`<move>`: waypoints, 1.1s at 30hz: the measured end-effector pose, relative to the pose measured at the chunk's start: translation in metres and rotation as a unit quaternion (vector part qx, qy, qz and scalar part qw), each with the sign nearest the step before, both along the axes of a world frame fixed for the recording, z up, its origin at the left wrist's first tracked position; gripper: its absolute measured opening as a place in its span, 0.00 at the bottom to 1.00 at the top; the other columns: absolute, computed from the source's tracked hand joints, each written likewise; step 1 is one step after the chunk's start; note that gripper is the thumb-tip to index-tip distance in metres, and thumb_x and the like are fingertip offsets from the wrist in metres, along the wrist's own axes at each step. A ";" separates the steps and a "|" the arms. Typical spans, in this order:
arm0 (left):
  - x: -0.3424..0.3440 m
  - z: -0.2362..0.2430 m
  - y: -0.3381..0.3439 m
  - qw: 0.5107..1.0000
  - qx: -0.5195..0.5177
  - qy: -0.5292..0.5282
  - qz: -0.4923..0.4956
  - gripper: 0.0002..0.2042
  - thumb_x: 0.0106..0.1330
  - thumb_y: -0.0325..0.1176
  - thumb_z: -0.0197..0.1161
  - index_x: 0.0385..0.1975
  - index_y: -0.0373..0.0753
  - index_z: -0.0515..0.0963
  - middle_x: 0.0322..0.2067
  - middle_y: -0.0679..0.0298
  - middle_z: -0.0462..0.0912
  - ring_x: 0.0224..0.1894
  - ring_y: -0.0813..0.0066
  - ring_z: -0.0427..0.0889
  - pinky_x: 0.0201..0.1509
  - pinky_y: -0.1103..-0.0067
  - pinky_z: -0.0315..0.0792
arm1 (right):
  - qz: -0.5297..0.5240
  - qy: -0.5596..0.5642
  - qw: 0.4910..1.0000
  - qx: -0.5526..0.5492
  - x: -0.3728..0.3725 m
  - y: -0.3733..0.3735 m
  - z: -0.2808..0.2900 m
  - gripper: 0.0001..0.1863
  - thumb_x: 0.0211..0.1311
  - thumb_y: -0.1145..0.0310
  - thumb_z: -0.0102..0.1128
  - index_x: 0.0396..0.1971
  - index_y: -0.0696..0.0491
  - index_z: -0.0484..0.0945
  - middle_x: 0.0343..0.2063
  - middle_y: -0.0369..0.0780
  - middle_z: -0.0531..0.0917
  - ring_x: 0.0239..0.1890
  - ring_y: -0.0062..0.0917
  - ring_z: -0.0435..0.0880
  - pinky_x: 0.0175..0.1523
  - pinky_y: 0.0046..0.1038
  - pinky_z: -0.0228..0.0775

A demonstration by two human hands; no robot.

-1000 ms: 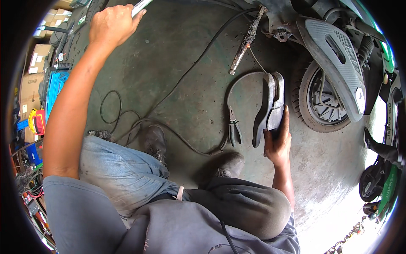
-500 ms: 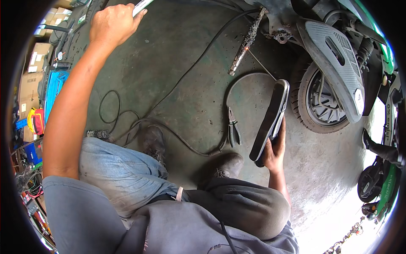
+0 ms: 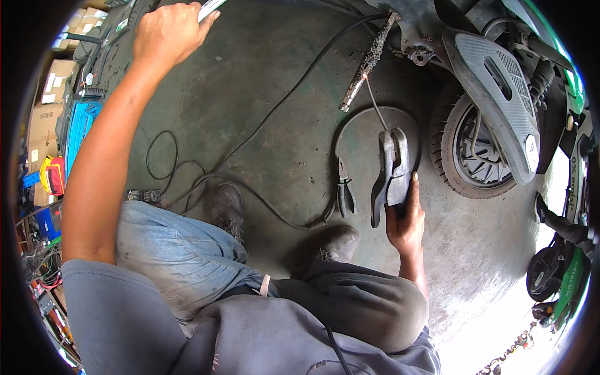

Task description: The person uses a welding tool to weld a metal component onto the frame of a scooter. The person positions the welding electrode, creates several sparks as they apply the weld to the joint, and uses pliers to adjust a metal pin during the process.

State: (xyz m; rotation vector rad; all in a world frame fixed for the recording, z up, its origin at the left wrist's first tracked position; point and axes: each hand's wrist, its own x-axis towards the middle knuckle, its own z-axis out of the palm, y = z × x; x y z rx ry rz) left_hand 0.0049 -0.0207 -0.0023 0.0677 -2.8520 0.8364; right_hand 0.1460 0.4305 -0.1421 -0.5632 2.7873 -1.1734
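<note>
My left hand (image 3: 172,31) grips a pale bar (image 3: 210,8) at the top edge. My right hand (image 3: 406,222) is wrapped round the grey-black electrode holder (image 3: 395,169), which carries a thin rod (image 3: 376,103). The rod's upper end meets a crusted, tilted metal tube (image 3: 369,65) at a small glowing spot. The tube's upper end is beside the scooter's grey frame (image 3: 419,28). Pliers (image 3: 345,190) lie on the floor left of the holder, with a cable (image 3: 269,122) curving around them.
At right are the scooter's wheel (image 3: 475,156) and grey footboard (image 3: 494,81), and a green scooter (image 3: 572,281) at the edge. My boots (image 3: 331,244) are on the floor below the cable loops. Cardboard boxes (image 3: 47,131) and a blue stack (image 3: 81,125) line the left.
My right hand with the holder dipped and turned, then shifted left and turned again, ending lower and further left than a second ago. My left hand has barely moved.
</note>
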 end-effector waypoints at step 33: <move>-0.005 -0.007 -0.008 1.000 -0.004 -0.008 0.014 0.26 0.68 0.58 0.44 0.32 0.40 0.78 0.26 0.54 0.83 0.30 0.51 0.83 0.31 0.59 0.76 | -0.026 -0.559 0.293 -0.775 0.040 0.007 -0.022 0.27 0.68 0.56 0.49 0.61 0.53 0.56 0.24 0.35 0.64 0.11 0.15 0.64 0.12 0.17 0.61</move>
